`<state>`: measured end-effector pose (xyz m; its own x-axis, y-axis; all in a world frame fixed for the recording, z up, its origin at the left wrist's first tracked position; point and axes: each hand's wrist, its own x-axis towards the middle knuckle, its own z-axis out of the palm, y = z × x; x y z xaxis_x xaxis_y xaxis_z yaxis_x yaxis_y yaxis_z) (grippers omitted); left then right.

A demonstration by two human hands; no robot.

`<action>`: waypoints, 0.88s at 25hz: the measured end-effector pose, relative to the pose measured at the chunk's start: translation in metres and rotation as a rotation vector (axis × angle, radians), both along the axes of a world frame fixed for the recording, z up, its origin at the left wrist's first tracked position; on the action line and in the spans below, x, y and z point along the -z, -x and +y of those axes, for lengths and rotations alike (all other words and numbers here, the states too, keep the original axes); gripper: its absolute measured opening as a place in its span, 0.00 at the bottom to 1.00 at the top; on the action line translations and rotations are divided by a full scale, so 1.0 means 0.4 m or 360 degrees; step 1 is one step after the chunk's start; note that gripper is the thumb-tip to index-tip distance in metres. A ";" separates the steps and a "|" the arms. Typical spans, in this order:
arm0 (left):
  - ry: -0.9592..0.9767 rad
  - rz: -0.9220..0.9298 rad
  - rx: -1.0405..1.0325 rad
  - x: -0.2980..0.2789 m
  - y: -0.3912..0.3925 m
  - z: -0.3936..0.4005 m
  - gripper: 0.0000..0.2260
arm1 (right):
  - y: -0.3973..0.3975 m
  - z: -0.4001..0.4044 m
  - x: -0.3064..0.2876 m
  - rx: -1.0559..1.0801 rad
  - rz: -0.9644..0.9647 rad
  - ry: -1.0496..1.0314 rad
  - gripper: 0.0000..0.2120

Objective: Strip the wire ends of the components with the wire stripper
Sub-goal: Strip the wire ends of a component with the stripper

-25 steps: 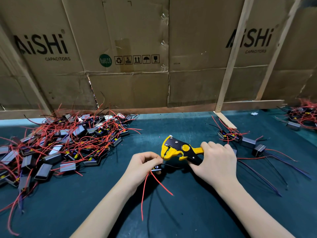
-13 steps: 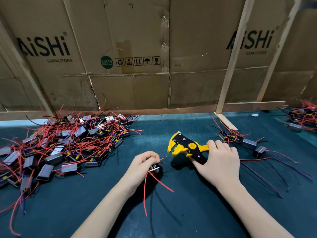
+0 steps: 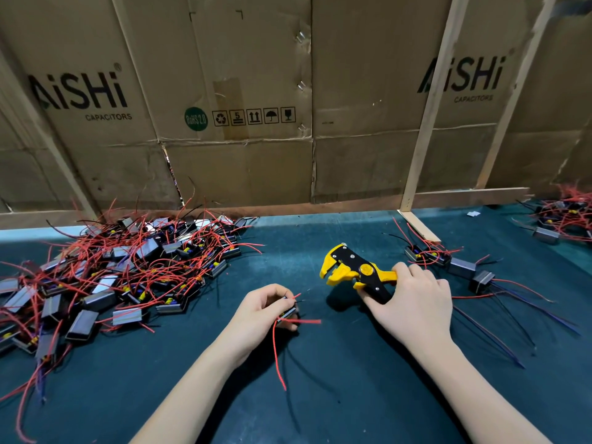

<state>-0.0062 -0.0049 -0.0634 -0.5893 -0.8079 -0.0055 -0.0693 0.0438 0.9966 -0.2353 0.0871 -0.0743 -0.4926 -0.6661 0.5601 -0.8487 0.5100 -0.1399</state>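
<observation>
My right hand [image 3: 413, 302] grips the handles of the yellow and black wire stripper [image 3: 350, 271], whose jaws point left and stand apart from the wires. My left hand [image 3: 261, 310] pinches a small black component [image 3: 288, 313] just above the green mat. Red wires [image 3: 278, 350] hang and stick out from the component, and a thin black lead points right toward the stripper. A gap of open mat separates the stripper's jaws from the component.
A big heap of components with red wires [image 3: 121, 270] covers the mat on the left. A few components with red and blue wires [image 3: 461, 267] lie to the right, and another heap [image 3: 567, 216] sits at the far right. A cardboard wall [image 3: 243, 123] with wooden battens backs the bench.
The stripper has pulled away to the right from the component; one second ago its jaws were at my left hand's fingertips. My left hand has lowered slightly with the component.
</observation>
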 end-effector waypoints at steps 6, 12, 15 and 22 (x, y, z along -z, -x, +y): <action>-0.0334 0.0427 0.0081 -0.003 0.010 0.009 0.04 | -0.010 0.002 -0.002 0.0002 0.0037 -0.0076 0.29; -0.0126 0.0214 -0.0212 0.010 0.018 0.009 0.05 | -0.054 -0.006 0.000 -0.0116 0.0026 -0.0062 0.28; -0.0127 0.0175 -0.0310 0.009 0.027 0.008 0.06 | -0.062 -0.009 -0.003 -0.0094 0.0021 -0.0077 0.28; -0.0081 0.0015 -0.0422 0.010 0.043 0.017 0.05 | -0.085 -0.016 -0.001 -0.0135 0.0029 -0.0124 0.27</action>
